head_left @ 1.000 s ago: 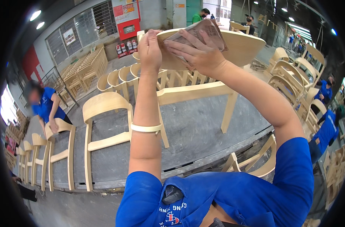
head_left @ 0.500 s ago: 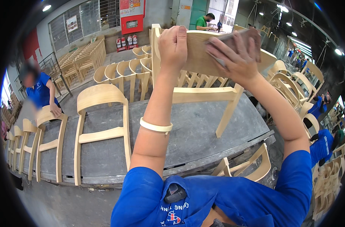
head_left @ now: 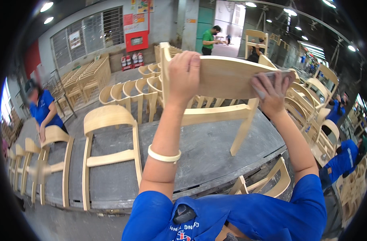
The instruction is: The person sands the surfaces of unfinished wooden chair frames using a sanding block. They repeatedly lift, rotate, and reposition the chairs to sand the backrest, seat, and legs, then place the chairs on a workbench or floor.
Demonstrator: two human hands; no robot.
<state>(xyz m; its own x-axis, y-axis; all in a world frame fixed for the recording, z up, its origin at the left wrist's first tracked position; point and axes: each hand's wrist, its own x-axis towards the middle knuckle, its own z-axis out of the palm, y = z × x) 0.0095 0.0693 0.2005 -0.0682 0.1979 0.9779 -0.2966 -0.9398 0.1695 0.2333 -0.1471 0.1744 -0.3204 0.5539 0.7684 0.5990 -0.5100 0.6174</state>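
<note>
Chair frame gripped by the left hand, with a thin sheet held to its backrest under the right.

On the chair frame [head_left: 227, 76], the left hand [head_left: 184, 78] closes its fingers over the backrest's upper edge; right of those fingers runs the broad curved face, reaching as far as the right hand [head_left: 274, 92], whose fingers are fanned and hold the greyish sheet [head_left: 287, 74] against that end, though blur makes the thumb's place hard to judge. Below both sets of fingers lie the lower rail [head_left: 217, 113] and the dark worktable [head_left: 199, 148]; left of the left fingers, another pale frame [head_left: 111, 116] leans on the table, and farther left stands a blue-shirted co-worker [head_left: 48, 106].
</note>
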